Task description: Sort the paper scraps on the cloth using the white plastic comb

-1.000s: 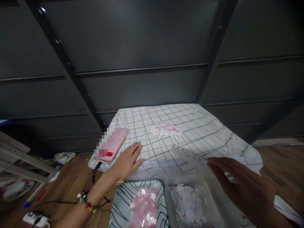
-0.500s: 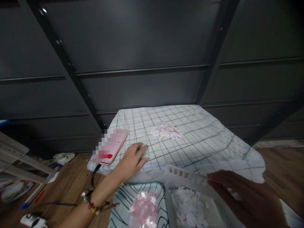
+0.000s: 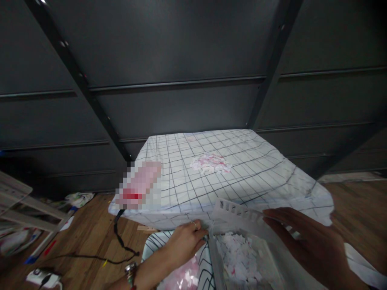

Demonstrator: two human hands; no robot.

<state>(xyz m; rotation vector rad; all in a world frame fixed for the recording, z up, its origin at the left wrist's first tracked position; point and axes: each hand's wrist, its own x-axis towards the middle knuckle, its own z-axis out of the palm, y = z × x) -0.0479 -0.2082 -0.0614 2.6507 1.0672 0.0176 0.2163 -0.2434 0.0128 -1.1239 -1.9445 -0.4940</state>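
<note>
A white plastic basket (image 3: 232, 210) with slots along its rim stands tilted at the table's near edge, with white paper scraps (image 3: 238, 255) inside. My right hand (image 3: 311, 241) grips its right rim, the thumb side partly hidden in shadow. At the basket's left wall, my left hand (image 3: 187, 241) has its fingers bent and closed on the edge; the fingertips are partly hidden. Under my left forearm lies a blue-green tray with dark wavy lines (image 3: 151, 242), holding a shiny pink plastic packet (image 3: 184, 276). A small pile of white and pink paper scraps (image 3: 211, 163) rests on the table.
A white checked cloth (image 3: 256, 161) covers the low table. A pink phone (image 3: 145, 181), partly pixelated, lies at its left with a black strap (image 3: 117, 231) hanging down. A dark panelled wall (image 3: 181, 108) rises behind. A white power strip (image 3: 44, 278) sits on the wooden floor.
My left hand has left the tablecloth, moving right and toward me to the basket's left wall. The basket's far rim has risen a little, with my right hand still on it.
</note>
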